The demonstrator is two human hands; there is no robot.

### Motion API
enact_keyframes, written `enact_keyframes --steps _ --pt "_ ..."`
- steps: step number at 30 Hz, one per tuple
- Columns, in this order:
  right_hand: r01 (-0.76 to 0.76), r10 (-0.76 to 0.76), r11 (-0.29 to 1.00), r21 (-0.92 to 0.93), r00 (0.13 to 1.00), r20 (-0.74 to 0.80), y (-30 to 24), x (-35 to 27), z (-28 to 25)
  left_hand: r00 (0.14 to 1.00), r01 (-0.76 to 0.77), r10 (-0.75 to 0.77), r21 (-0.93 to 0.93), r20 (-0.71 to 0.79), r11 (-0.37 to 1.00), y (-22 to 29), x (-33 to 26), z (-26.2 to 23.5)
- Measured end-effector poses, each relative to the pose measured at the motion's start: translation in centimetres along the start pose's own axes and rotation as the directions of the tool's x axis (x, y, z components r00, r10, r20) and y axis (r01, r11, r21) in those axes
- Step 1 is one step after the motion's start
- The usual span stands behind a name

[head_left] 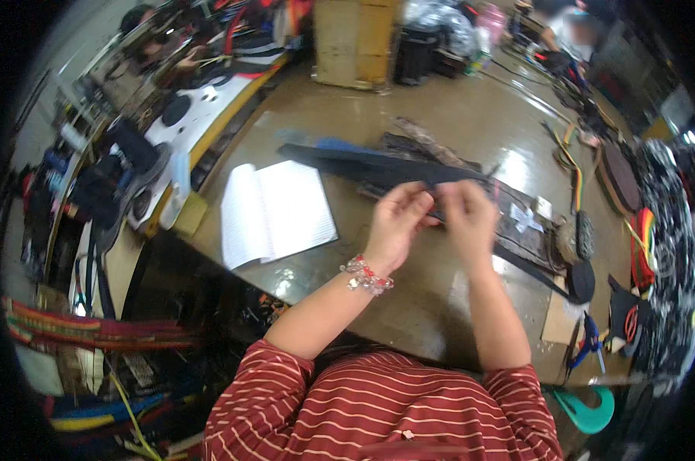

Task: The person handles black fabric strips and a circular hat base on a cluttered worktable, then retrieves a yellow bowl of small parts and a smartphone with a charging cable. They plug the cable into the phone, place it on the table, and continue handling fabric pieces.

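Left hand point(397, 219) and right hand point(469, 215) raised over brown worktable point(439, 123), both pinching one long black strap point(378, 167) at mid-length; strap trailing left across table. Open white notebook point(274, 211) just left of hands. Tall tan cardboard box point(355, 38) at far table edge, dark bin point(415, 54) beside it, contents indistinct. Small white label point(525, 217) right of hands.
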State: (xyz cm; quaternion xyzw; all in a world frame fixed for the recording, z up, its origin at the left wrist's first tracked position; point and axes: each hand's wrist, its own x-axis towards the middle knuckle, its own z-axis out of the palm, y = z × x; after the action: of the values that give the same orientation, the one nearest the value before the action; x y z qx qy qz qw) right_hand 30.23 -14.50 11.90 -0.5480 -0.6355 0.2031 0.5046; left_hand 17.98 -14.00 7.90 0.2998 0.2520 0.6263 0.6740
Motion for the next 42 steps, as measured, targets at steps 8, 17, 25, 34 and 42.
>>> enact_keyframes --steps 8,17,25,34,42 --pt "0.120 0.030 0.887 -0.445 0.948 0.316 4.2 -1.9 -9.0 0.877 -0.243 0.261 0.094 -0.403 0.965 3.8 6.3 -12.3" --pt "-0.121 0.171 0.914 -0.388 0.981 0.096 8.1 4.7 -13.3 0.771 -0.217 0.233 0.099 -0.593 0.971 6.4 13.3 -20.3" --pt "-0.261 0.312 0.929 -0.262 0.933 0.177 15.0 3.6 -11.4 0.843 -0.143 0.108 -0.026 -0.527 0.989 6.7 14.9 -23.1" --pt "-0.385 0.385 0.916 -0.111 0.923 -0.029 13.5 0.1 -12.4 0.833 -0.110 0.046 -0.083 -0.551 0.991 8.3 14.7 -23.2" --pt "-0.047 0.060 0.997 0.062 0.974 -0.218 4.8 -7.8 -6.6 0.983 0.086 -0.110 0.162 0.147 0.983 -5.2 -4.2 1.8"
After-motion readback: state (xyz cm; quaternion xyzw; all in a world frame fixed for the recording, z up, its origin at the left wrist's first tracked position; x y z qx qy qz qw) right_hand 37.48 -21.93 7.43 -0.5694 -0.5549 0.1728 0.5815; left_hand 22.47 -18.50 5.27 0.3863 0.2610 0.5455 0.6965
